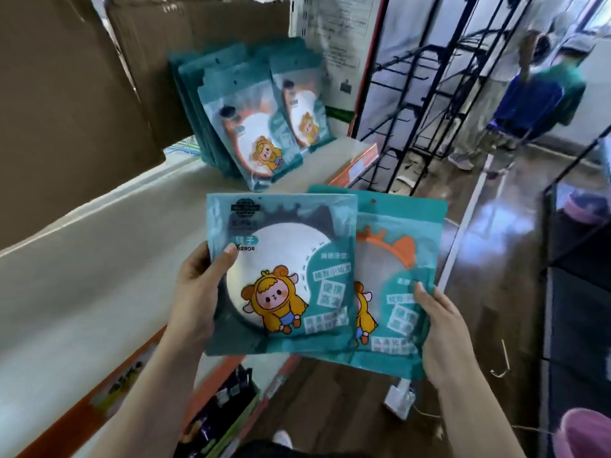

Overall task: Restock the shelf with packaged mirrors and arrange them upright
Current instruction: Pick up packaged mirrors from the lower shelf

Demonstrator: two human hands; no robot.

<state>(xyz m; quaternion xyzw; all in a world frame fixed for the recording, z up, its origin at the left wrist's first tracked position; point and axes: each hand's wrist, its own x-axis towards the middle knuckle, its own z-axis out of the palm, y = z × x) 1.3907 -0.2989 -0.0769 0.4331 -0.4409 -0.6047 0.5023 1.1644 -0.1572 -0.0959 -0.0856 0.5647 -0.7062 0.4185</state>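
The left hand (198, 289) grips a teal mirror pack (281, 276) by its edge, thumb across the front. The right hand (439, 328) grasps a second pack (396, 269) tucked behind it, fanned apart, probably so each can be placed singly. Beyond, on the shelf (99, 259), two rows of packs (244, 120) lean upright; how many cannot be counted through the blur.
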